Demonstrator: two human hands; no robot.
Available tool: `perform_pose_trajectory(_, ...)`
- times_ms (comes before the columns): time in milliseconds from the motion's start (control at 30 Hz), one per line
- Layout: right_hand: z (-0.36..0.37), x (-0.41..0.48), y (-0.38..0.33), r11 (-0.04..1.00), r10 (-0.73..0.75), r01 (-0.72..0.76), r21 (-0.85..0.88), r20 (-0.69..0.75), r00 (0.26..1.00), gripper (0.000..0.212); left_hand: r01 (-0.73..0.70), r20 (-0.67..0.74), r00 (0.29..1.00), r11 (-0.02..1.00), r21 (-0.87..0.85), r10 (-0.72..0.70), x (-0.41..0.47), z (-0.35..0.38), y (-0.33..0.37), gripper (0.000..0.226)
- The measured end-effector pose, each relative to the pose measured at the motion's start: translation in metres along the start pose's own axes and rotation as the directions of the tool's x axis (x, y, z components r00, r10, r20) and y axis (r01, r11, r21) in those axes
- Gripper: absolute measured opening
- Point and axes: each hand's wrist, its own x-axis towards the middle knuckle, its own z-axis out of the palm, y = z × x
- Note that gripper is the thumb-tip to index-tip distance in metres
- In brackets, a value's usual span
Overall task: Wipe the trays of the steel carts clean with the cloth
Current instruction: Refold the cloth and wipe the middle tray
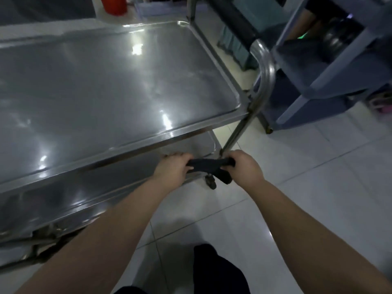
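The cloth (209,166) is dark, near black, with no pattern to be seen. The top tray (118,81) is bare silver-grey steel with white glints of light on it; the lower tray (110,183) is the same grey steel, darker in shade. The floor (318,187) is pale whitish tile crossed by thin dark joint lines. A bucket (113,5) at the far edge is red. The cart (331,66) on the right is dull blue-grey.

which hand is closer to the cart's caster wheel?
Right. The right hand is just right of and above the wheel; the left hand sits further off to its left. Both grip the cloth.
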Motion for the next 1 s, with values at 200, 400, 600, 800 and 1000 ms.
perform_pose_trajectory(200, -0.148, -0.063, 0.015, 0.991, 0.106, -0.105, 0.083, -0.011, 0.994, 0.011, -0.193, -0.004, 0.981, 0.978, -0.076, 0.193, 0.008, -0.088, 0.122, 0.023)
perform_pose_trajectory(400, -0.328, -0.1, 0.003, 0.987, 0.053, -0.034, 0.154, -0.123, 0.991, 0.025, -0.351, -0.102, 0.933, 0.936, -0.026, 0.346, 0.039, -0.236, 0.243, 0.017)
perform_pose_trajectory(600, -0.471, -0.075, -0.05, 0.972, -0.162, 0.207, 0.108, -0.325, 0.932, 0.025, -0.308, -0.251, 0.915, 0.949, 0.07, 0.315, 0.072, -0.368, 0.306, 0.017)
perform_pose_trajectory(800, -0.566, -0.015, -0.141, 0.897, -0.381, 0.442, -0.008, -0.519, 0.765, 0.011, -0.219, -0.475, 0.829, 0.953, 0.209, 0.295, 0.076, -0.506, 0.322, 0.017)
perform_pose_trajectory(1000, -0.609, 0.061, -0.244, 0.788, -0.572, 0.602, -0.127, -0.511, 0.642, 0.012, -0.02, -0.59, 0.735, 0.881, 0.473, 0.333, 0.073, -0.62, 0.295, 0.025)
